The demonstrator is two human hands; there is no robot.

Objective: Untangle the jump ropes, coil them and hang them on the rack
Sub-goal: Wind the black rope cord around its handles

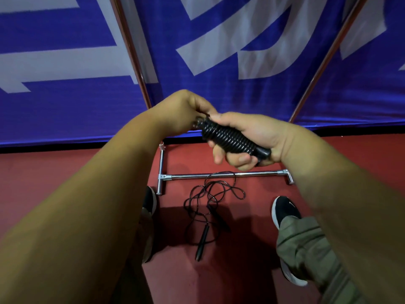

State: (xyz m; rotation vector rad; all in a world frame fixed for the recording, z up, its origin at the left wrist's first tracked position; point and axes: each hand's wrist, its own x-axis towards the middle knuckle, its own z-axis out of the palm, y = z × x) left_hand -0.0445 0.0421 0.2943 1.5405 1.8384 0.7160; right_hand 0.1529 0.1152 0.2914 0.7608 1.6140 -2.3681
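Note:
A black jump rope (228, 136) is wound tightly round its handles into a compact bundle. My right hand (247, 139) grips this bundle from the right, fingers curled under it. My left hand (186, 113) pinches the bundle's left end, where the rope tip sits. A second black jump rope (210, 200) lies loose and tangled on the red floor between my feet, its two handles pointing toward me. The chrome rack's base bar (221, 176) runs across the floor just beyond that rope, and its uprights (131, 47) rise along the blue banner.
A blue banner with white lettering (219, 84) hangs right behind the rack. My black shoes (285, 210) stand on either side of the loose rope. Red floor (76, 172) extends left and right.

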